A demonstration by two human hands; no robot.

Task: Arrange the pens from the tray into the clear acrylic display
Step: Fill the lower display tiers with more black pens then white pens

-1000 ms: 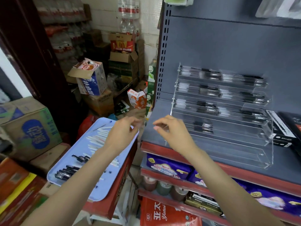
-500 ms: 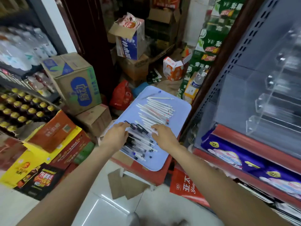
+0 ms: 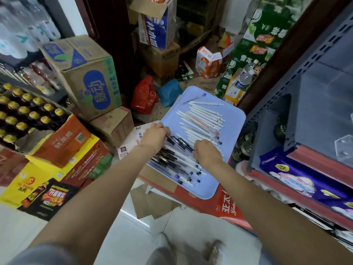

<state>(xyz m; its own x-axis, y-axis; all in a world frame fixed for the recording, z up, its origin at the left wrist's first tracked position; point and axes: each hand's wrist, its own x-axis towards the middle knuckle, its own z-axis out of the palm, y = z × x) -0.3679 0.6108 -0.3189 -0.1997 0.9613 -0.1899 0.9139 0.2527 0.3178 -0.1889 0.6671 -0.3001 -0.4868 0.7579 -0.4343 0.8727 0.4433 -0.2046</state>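
Note:
A light blue tray (image 3: 236,119) sits on a red stand in the middle of the view. White pens (image 3: 202,119) lie in a row on its far half, and black-capped clear pens (image 3: 172,161) lie bunched on its near half. My left hand (image 3: 154,137) curls its fingers over the capped ends of the black pens at the tray's left edge. My right hand (image 3: 207,153) pinches the other ends of the same bunch. Only a corner of the clear acrylic display (image 3: 343,148) shows at the right edge, on the grey shelf (image 3: 315,111).
Cardboard boxes (image 3: 91,81) and drink cartons (image 3: 63,150) crowd the left side and the back. Red (image 3: 145,96) and blue (image 3: 170,91) plastic bags lie on the floor behind the tray. Purple packets (image 3: 298,178) fill the shelf under the display. White tiled floor (image 3: 133,236) lies below my arms.
My view has swung down and left from the display to the tray. Both hands have dropped from the shelf to the black pens, and their fingers have closed on the bunch.

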